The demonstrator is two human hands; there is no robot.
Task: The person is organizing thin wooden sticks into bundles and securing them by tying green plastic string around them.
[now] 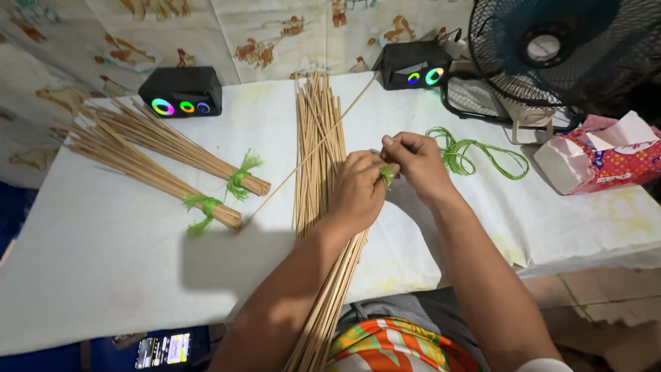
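A long bundle of thin tan sticks (318, 148) lies lengthwise down the middle of the white table (103, 262), running toward my lap. My left hand (358, 189) rests on the bundle and pinches a short piece of green string (387, 176). My right hand (416, 162) meets it from the right, fingers closed on the same green string. One single stick (323, 141) lies slanted across the bundle toward the far speaker.
Two tied stick bundles (155, 155) with green knots lie at the left. A loose coil of green string (475, 155) sits right of my hands. Two black speakers (180, 91) with coloured rings, a fan (564, 48), and a tissue pack (599, 155) stand at the back and right.
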